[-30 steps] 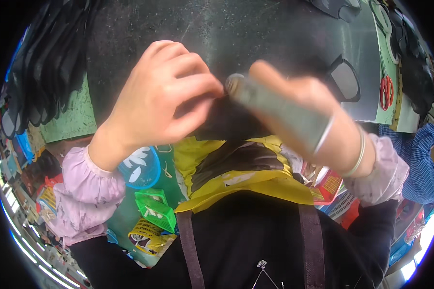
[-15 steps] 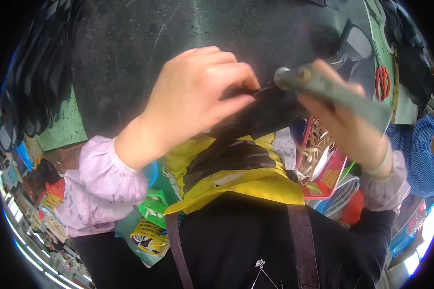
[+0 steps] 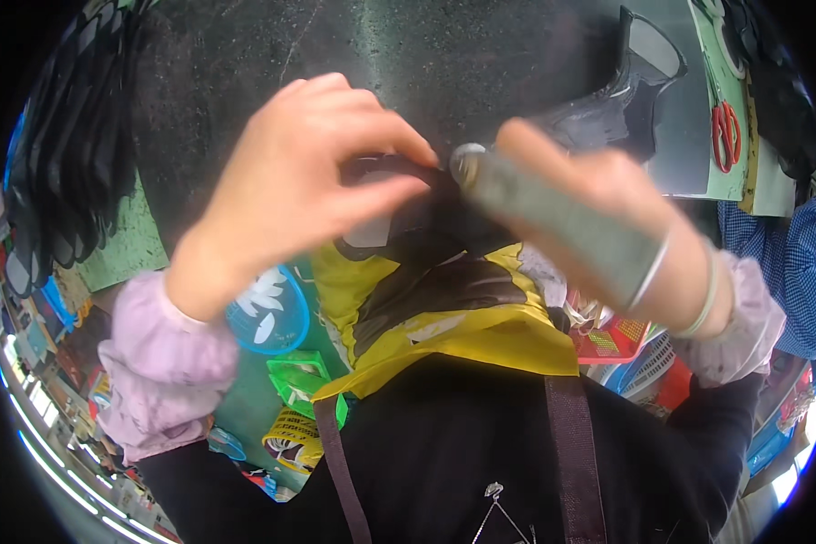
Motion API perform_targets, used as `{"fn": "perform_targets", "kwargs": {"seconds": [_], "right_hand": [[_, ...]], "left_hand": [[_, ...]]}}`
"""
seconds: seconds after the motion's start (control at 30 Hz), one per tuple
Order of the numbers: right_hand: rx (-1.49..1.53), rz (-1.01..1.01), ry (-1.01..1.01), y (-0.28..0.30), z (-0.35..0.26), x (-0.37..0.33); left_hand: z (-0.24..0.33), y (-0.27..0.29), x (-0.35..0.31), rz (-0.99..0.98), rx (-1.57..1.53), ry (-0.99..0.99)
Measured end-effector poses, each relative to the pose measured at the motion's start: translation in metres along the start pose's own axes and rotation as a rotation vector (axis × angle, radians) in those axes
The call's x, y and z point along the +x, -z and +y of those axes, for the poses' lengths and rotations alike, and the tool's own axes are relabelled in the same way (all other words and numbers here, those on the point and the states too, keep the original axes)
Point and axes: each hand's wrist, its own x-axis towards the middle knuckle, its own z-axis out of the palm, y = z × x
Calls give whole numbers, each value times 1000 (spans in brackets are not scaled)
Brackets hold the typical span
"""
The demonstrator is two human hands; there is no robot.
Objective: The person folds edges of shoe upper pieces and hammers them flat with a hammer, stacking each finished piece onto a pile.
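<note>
My left hand (image 3: pixel 295 177) pinches the edge of a dark, flexible material piece (image 3: pixel 440 218) between thumb and fingers. A greyish patch of that piece shows below the hand, and part of it hangs over the yellow and brown apron (image 3: pixel 444 304). My right hand (image 3: pixel 598 181), somewhat blurred, is wrapped round a grey-green tool (image 3: pixel 562 222) with a rounded metal end. That end is right by my left fingertips, at the dark piece's upper edge. Whether it touches the piece, I cannot tell. Another black and grey cut piece (image 3: pixel 651 91) lies on the table beyond my right hand.
Overlapping black pieces (image 3: pixel 72 136) line the table's left side. Red-handled scissors (image 3: pixel 725 136) lie at the right, above a blue checked cloth (image 3: pixel 775 272). Below my arms are a blue basket (image 3: pixel 301 317), a green basket (image 3: pixel 290 385), a yellow basket (image 3: pixel 286 426) and a red tray (image 3: pixel 612 349).
Both hands have shifted left, the dark piece and the tool with them. The tool's metal end now sits closer to my left fingertips. More of the blue basket shows.
</note>
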Motion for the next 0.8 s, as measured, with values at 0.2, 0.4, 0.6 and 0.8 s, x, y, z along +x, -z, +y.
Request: {"fn": "perform_targets", "kwargs": {"seconds": [0.2, 0.4, 0.6, 0.8], "right_hand": [[24, 96, 104, -9, -1, 3], [70, 131, 87, -3, -4, 16], [47, 38, 56, -13, -13, 17], [141, -1, -1, -20, -21, 18]], "left_hand": [[-2, 2, -9, 23, 81, -69], [-14, 3, -16, 26, 12, -76], [-26, 13, -19, 6, -69, -23], [-26, 10, -20, 57, 22, -128]]}}
